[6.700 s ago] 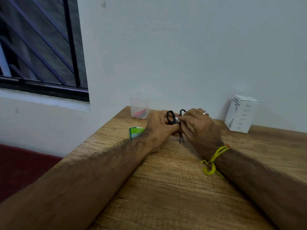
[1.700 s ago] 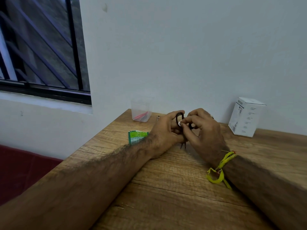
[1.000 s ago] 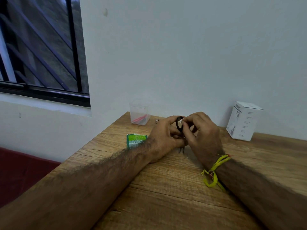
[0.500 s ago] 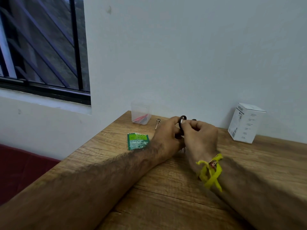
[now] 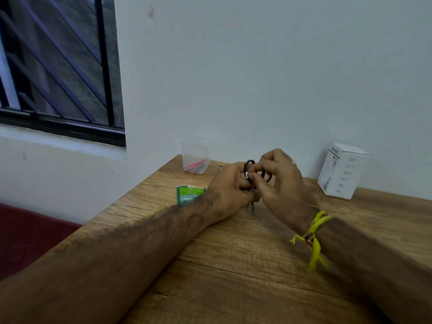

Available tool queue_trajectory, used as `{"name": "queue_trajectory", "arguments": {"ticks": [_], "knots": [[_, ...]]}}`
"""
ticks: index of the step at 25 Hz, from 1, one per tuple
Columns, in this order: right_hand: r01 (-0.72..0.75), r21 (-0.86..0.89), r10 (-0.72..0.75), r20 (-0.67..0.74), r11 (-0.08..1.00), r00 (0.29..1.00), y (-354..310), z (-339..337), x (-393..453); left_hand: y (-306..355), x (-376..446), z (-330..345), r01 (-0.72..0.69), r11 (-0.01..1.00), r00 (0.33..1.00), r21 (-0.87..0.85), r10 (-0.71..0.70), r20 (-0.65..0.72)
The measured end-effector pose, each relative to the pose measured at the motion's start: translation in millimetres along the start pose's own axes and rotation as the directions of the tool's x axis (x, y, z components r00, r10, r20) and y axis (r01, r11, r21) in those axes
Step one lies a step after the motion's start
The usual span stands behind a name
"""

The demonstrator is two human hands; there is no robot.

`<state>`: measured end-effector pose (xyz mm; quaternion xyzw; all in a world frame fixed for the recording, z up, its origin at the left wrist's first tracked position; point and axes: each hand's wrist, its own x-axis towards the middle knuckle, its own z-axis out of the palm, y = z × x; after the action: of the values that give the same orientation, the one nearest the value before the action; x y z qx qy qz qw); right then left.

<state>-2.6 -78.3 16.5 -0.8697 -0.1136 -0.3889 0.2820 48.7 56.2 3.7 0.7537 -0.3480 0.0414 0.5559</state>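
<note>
A small pair of black scissors (image 5: 248,165) stands upright between my two hands, handle loops up, blade tips (image 5: 250,208) just above the wooden table (image 5: 233,265). My left hand (image 5: 230,190) grips the scissors around the middle. My right hand (image 5: 280,183) pinches something small and white at the left handle loop with thumb and forefinger. Most of the scissors are hidden by my fingers.
A green sachet (image 5: 189,194) lies on the table left of my left hand. At the back by the wall stands a clear plastic cup (image 5: 196,157) with red sticks, with a tiny metal piece (image 5: 220,167) beside it. A white carton (image 5: 342,170) stands at the right.
Both hands stay on the scissors and keep working at the handle loop. My right wrist has rolled slightly outward since half a second ago. Nothing else on the table moved.
</note>
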Motion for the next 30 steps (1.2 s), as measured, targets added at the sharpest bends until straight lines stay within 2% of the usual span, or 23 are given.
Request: {"name": "queue_trajectory", "arguments": {"ticks": [5, 8, 10, 12, 13, 17, 19, 21, 23, 25, 28, 30], "knots": [[0.306, -0.220, -0.271, 0.176, 0.926, 0.946, 11, -19, 13, 6, 0, -8, 0.043, 0.999, 0.995, 0.033, -0.046, 0.085], [0.498, -0.343, -0.436, 0.245, 0.797, 0.866, 8, -35, 23, 16, 2, -15, 0.082, 0.996, 0.978, 0.042, -0.088, 0.190], [0.595, -0.460, -0.516, 0.300, 0.659, 0.802, 6, -46, 31, 27, 2, -23, 0.129, 0.992, 0.954, 0.006, -0.126, 0.274], [0.644, -0.537, -0.558, 0.341, 0.545, 0.757, 7, -53, 36, 35, 1, -31, 0.174, 0.985, 0.920, -0.007, -0.160, 0.357], [0.650, -0.551, -0.560, 0.352, 0.524, 0.750, 8, -55, 37, 38, -1, -34, 0.186, 0.983, 0.908, -0.001, -0.172, 0.383], [0.633, -0.538, -0.547, 0.337, 0.557, 0.767, 5, -54, 35, 43, -4, -32, 0.200, 0.980, 0.929, 0.006, -0.192, 0.316], [0.579, -0.514, -0.512, 0.284, 0.633, 0.811, 2, -52, 35, 44, -5, -26, 0.201, 0.979, 0.953, -0.032, -0.188, 0.239], [0.483, -0.427, -0.425, 0.230, 0.764, 0.876, 0, -45, 31, 41, -6, -21, 0.204, 0.977, 0.971, -0.056, -0.195, 0.139], [0.342, -0.287, -0.305, 0.168, 0.894, 0.937, -4, -32, 25, 35, -6, -17, 0.204, 0.978, 0.979, -0.045, -0.203, 0.036], [0.135, -0.161, -0.123, 0.083, 0.978, 0.989, -8, -19, 21, 32, -4, -14, 0.195, 0.981, 0.979, 0.004, -0.194, -0.059], [-0.179, 0.043, 0.179, -0.007, 0.983, 0.984, -21, -9, 18, 33, -2, -9, 0.181, 0.974, 0.972, 0.135, -0.156, -0.175], [-0.374, 0.245, 0.380, 0.026, 0.895, 0.925, -33, -6, 16, 31, -3, -7, 0.151, 0.956, 0.971, 0.251, -0.096, -0.220]]}}
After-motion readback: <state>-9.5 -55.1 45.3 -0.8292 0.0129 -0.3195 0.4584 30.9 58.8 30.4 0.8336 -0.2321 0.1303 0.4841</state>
